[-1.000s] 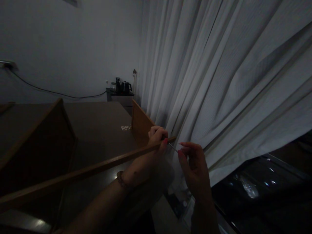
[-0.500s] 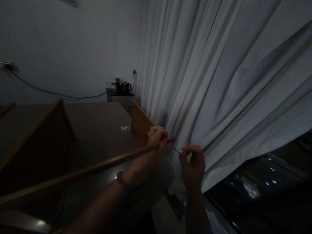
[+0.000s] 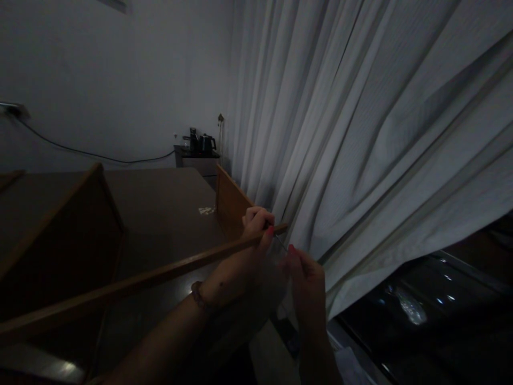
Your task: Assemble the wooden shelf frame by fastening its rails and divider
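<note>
A long wooden board (image 3: 172, 270), seen along its narrow edge, runs from the lower left to the curtain. My left hand (image 3: 258, 222) is closed around it near the far right end, with the thumb on the near side. My right hand (image 3: 306, 272) pinches a thin metal rod (image 3: 281, 243), perhaps a hex key. The rod's other end meets the board end beside my left thumb; its tip is hidden there. Behind my left hand stands an upright wooden panel (image 3: 232, 198). A taller wooden panel (image 3: 88, 208) rises at the left, apart from both hands.
White curtains (image 3: 320, 133) hang close to my right hand. Small pale pieces (image 3: 206, 210) lie on the brown surface (image 3: 160, 198) beyond the board. A black kettle (image 3: 206, 143) stands on a small cabinet at the back. A dark glossy surface (image 3: 433, 299) lies at right.
My right hand has moved left and turned, with its fingers nearer the board end. The thin metal rod is still in its pinch. My left hand holds its place on the board.
</note>
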Available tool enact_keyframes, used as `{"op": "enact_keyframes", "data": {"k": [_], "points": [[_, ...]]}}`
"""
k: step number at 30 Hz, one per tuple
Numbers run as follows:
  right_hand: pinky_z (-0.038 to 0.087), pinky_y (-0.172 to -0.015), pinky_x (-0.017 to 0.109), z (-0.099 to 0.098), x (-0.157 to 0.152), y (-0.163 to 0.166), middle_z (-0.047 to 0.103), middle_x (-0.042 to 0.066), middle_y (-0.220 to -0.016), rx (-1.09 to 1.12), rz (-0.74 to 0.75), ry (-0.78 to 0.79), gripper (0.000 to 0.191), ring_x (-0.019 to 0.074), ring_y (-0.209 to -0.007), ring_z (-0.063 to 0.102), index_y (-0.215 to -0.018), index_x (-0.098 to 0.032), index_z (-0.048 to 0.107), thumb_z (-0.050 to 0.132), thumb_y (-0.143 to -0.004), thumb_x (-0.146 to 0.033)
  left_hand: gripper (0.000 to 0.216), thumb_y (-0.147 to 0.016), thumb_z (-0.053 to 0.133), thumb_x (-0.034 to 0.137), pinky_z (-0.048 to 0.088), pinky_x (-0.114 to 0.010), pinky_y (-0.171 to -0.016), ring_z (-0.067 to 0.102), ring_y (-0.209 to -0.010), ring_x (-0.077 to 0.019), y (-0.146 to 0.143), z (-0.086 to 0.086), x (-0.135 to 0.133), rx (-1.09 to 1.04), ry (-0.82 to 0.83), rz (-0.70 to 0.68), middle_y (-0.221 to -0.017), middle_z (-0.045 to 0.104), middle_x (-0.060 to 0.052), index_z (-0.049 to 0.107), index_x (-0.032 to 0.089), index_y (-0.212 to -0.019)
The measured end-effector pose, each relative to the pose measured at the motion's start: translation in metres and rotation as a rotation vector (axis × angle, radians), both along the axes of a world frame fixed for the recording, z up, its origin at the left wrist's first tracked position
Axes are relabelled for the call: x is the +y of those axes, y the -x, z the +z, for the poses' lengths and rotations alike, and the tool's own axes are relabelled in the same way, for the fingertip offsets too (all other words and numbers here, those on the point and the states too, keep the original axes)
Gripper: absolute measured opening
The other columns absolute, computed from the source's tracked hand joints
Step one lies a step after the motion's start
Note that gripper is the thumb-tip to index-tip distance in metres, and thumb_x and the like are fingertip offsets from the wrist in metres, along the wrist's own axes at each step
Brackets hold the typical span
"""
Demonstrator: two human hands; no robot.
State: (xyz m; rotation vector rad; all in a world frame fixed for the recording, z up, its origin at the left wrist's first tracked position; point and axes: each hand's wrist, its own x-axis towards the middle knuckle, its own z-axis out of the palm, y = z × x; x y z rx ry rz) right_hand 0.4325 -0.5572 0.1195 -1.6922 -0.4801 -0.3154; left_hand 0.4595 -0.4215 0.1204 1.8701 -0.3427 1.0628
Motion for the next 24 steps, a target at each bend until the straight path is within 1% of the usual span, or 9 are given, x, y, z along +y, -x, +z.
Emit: {"op": "enact_keyframes", "data": {"k": [3,7,9,13,17,18,20,22,24], "points": [[0.031,-0.042,0.021,-0.004,0.008,0.003,0.046,-0.004,-0.049,0.135,0.066,-0.166,0.052,0.008,-0.043,0.041,-0.059,-0.019,0.054,0.049,-0.09,-0.059,0.031,-0.096,0.028,0.044,0.042,-0.037,-0.082,0.043,-0.092,-0.0217,0.0,-0.002,0.001,0.012,0.018,-0.023,-0.096,0.046,-0.006,0.046,0.022,-0.085],[0.03,-0.04,0.021,-0.006,0.014,0.005,0.045,-0.004,-0.05,0.186,0.081,-0.289,0.052,0.0078,-0.043,0.038,-0.058,-0.019,0.053,0.05,-0.089,-0.061,0.023,-0.095,0.034,0.038,0.043,-0.035,-0.081,0.042,-0.092,-0.0213,0.001,-0.002,0.0,0.016,0.025,-0.047,-0.096,0.046,-0.006,0.046,0.022,-0.085],[0.031,-0.04,0.022,-0.003,0.016,0.008,0.043,-0.003,-0.048,0.182,0.091,-0.305,0.053,0.0092,-0.042,0.039,-0.057,-0.021,0.053,0.049,-0.087,-0.064,0.017,-0.092,0.039,0.034,0.043,-0.034,-0.08,0.042,-0.091,-0.0209,0.001,0.0,-0.001,0.005,0.032,-0.05,-0.095,0.045,-0.006,0.046,0.022,-0.084],[0.037,-0.041,0.025,0.004,0.019,0.014,0.045,-0.002,-0.048,0.16,0.099,-0.267,0.056,0.0112,-0.043,0.042,-0.056,-0.022,0.052,0.046,-0.085,-0.07,0.011,-0.089,0.042,0.029,0.042,-0.035,-0.081,0.042,-0.091,-0.021,0.001,0.003,-0.002,0.029,0.046,-0.023,-0.095,0.045,-0.005,0.045,0.022,-0.082],[0.037,-0.044,0.023,-0.001,0.019,0.012,0.046,-0.003,-0.05,0.221,0.073,-0.271,0.056,0.0101,-0.044,0.044,-0.06,-0.02,0.053,0.044,-0.089,-0.066,0.01,-0.088,0.044,0.029,0.041,-0.035,-0.082,0.042,-0.091,-0.0208,0.001,0.003,-0.001,0.026,0.006,-0.018,-0.093,0.045,-0.005,0.044,0.021,-0.083],[0.038,-0.045,0.023,-0.004,0.018,0.009,0.048,-0.003,-0.052,0.192,0.059,-0.274,0.054,0.0101,-0.046,0.046,-0.064,-0.019,0.054,0.044,-0.089,-0.065,0.009,-0.088,0.044,0.028,0.041,-0.035,-0.082,0.042,-0.091,-0.0207,0.0,0.003,0.0,0.026,-0.001,-0.017,-0.094,0.045,-0.005,0.045,0.021,-0.083],[0.041,-0.051,0.023,-0.012,0.016,0.002,0.053,-0.002,-0.06,0.055,-0.005,-0.274,0.045,0.0111,-0.053,0.052,-0.078,-0.019,0.058,0.048,-0.09,-0.061,0.008,-0.088,0.045,0.027,0.042,-0.035,-0.081,0.043,-0.092,-0.0206,0.0,0.002,0.0,0.022,-0.011,-0.022,-0.095,0.046,-0.005,0.045,0.021,-0.084],[0.044,-0.059,0.025,-0.018,0.012,-0.006,0.059,-0.002,-0.07,-0.179,-0.104,-0.246,0.033,0.0127,-0.062,0.057,-0.095,-0.021,0.058,0.054,-0.09,-0.053,0.009,-0.089,0.045,0.028,0.042,-0.035,-0.082,0.043,-0.092,-0.0207,0.0,0.001,0.001,0.015,-0.011,-0.022,-0.095,0.046,-0.005,0.045,0.021,-0.083],[0.046,-0.068,0.028,-0.021,0.008,-0.013,0.062,-0.001,-0.077,-0.485,-0.198,-0.131,0.02,0.0142,-0.07,0.059,-0.1,-0.024,0.058,0.056,-0.092,-0.043,0.01,-0.089,0.045,0.03,0.042,-0.035,-0.082,0.043,-0.092,-0.0207,0.0,0.001,0.0,0.01,-0.002,-0.017,-0.095,0.047,-0.006,0.045,0.021,-0.083]]}}
